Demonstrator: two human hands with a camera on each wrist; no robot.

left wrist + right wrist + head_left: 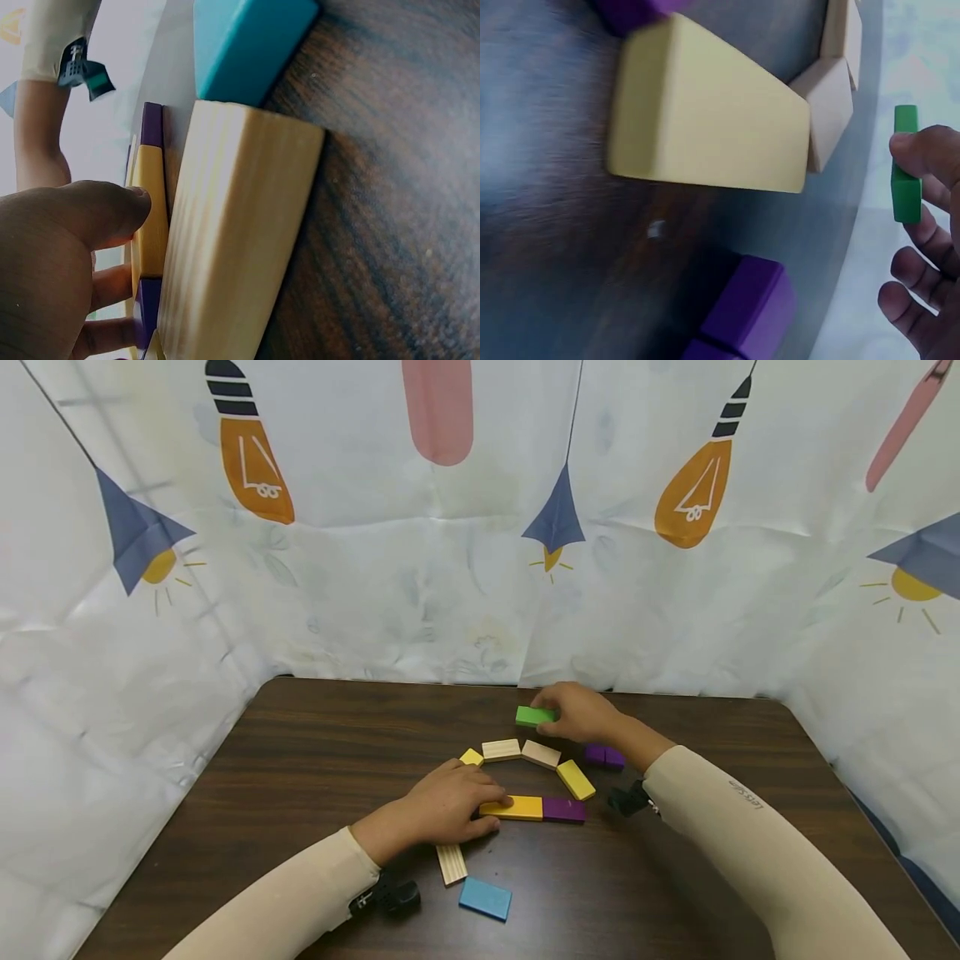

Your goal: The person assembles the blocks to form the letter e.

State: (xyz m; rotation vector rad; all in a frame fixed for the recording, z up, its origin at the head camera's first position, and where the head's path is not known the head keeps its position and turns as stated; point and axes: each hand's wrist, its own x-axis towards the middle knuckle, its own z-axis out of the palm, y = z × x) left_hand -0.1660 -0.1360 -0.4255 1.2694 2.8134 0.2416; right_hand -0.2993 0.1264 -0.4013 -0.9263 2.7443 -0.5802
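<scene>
My right hand pinches a green block between thumb and fingers, at the table's far side; the right wrist view shows the green block too. My left hand lies over a straight row of blocks, its fingers touching the yellow-orange block. A purple block adjoins that block on the right. Beneath the left fingers, another purple block partly shows. Behind the row, plain wooden blocks and a yellow block form an arc, partly hidden by the left hand.
Two purple blocks sit beside the right forearm. Nearer me, a striped wooden block touches or nearly touches a blue block. A patterned white curtain hangs behind the dark wooden table.
</scene>
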